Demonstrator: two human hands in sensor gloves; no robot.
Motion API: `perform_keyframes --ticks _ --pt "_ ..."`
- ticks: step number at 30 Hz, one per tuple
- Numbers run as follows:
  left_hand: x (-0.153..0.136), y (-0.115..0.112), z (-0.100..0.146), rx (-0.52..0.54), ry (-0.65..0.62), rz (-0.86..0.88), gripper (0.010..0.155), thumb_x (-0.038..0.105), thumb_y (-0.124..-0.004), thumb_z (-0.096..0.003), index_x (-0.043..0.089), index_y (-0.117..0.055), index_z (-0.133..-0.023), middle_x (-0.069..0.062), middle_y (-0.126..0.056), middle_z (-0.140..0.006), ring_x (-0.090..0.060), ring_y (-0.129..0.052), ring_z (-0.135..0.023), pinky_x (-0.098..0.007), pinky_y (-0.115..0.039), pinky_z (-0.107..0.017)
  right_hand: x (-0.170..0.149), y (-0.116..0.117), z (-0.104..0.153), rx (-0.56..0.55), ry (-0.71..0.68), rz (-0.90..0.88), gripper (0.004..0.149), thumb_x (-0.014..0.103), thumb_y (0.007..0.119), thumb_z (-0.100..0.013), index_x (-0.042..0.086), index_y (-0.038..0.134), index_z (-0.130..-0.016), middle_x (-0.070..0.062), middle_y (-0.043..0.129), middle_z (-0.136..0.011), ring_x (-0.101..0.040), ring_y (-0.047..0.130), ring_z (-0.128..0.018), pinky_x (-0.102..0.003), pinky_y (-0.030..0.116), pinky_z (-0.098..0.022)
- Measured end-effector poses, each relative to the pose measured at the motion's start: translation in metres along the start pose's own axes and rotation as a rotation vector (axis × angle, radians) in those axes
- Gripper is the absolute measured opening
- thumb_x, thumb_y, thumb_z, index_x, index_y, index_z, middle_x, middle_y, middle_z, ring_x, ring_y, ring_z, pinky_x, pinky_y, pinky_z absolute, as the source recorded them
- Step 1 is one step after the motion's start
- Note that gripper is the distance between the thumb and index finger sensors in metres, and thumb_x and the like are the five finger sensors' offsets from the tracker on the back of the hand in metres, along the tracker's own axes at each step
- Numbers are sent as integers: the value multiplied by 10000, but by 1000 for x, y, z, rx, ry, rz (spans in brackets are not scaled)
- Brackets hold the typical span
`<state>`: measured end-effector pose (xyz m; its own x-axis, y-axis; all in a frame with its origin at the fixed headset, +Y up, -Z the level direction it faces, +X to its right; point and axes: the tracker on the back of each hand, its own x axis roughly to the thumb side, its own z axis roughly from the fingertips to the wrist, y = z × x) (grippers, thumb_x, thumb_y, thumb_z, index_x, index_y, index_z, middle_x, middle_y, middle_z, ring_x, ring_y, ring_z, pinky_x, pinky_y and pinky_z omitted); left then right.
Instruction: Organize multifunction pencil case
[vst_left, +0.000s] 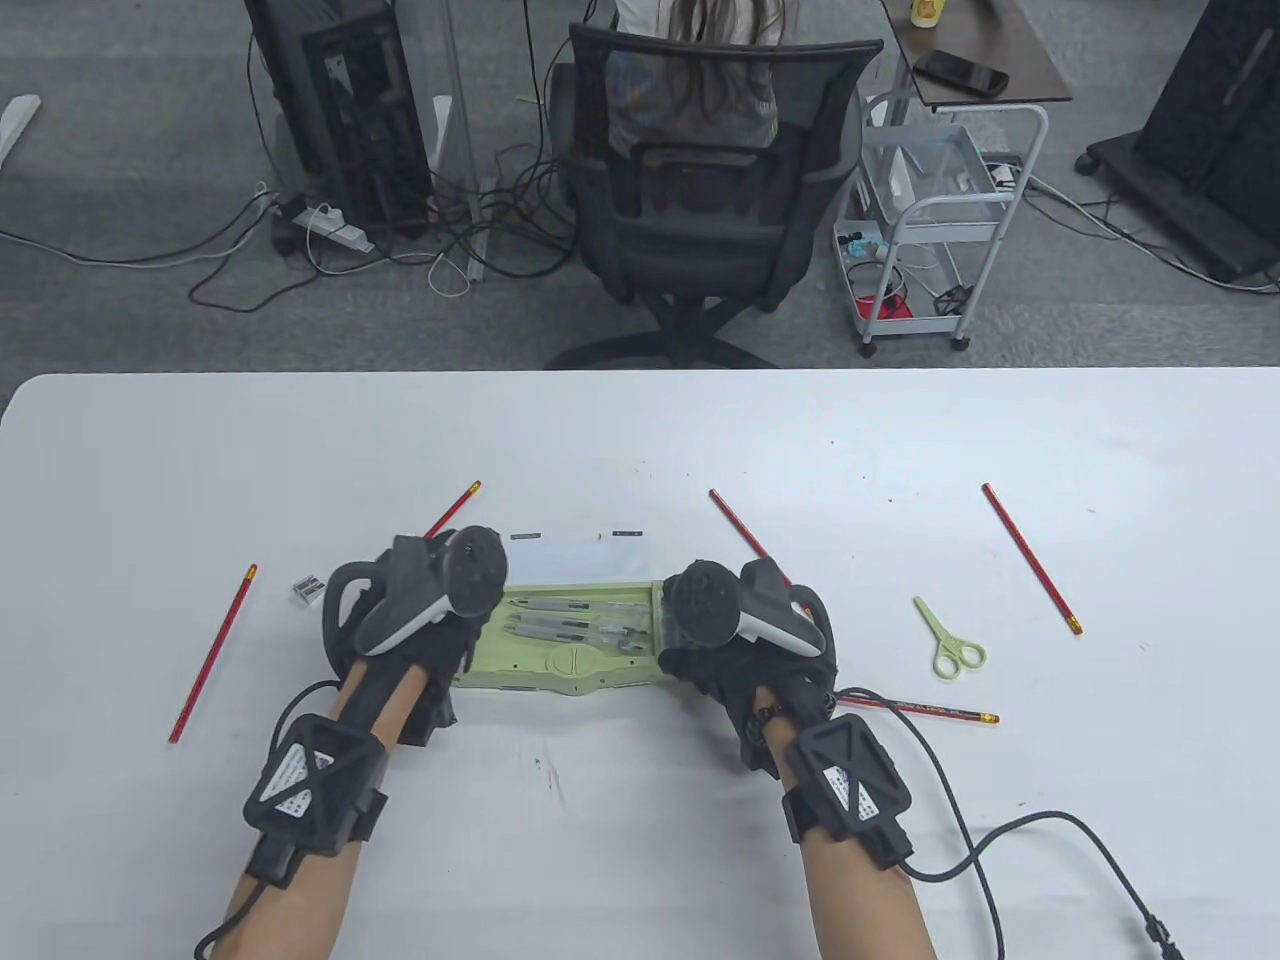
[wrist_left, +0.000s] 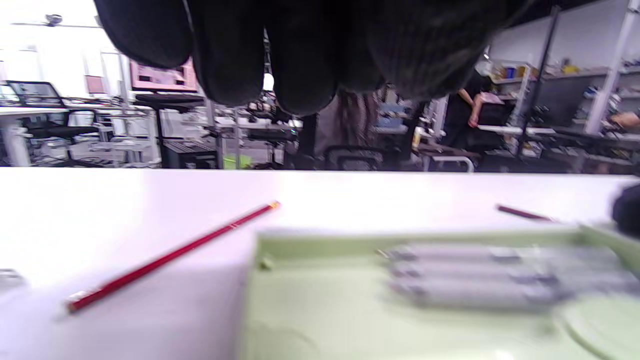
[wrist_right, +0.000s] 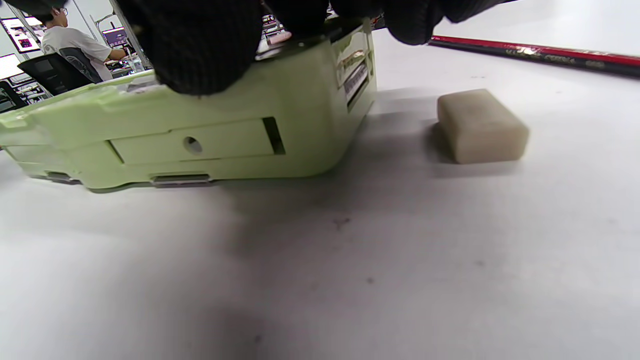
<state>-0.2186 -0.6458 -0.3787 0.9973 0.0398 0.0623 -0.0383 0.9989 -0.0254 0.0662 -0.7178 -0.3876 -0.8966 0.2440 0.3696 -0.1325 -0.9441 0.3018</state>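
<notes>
Pencil case (vst_left: 570, 640), open on the surface (vst_left: 640, 440), was flanked by both hands: right hand (vst_left: 735, 640) gripped its right end; left hand (vst_left: 420, 610) grip could not be determined.

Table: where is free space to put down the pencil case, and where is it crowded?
Free: the far strip behind the pencil case, and the near middle between the forearms. Crowded: right side, with scissors, eraser and red pencils.
</notes>
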Motion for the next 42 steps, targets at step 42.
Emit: perform_keyframes --ticks 42 --pt "-131 -91 -53 -209 449 -246 531 326 -875 -438 286 -765 -955 -24 -896 -985 -330 -883 -900 -582 -741 -642 -2 -1 -1 8 -3 -11 784 396 755 -493 64 418 -1117 -292 321 -1129 -558 492 -1016 -641 497 -730"
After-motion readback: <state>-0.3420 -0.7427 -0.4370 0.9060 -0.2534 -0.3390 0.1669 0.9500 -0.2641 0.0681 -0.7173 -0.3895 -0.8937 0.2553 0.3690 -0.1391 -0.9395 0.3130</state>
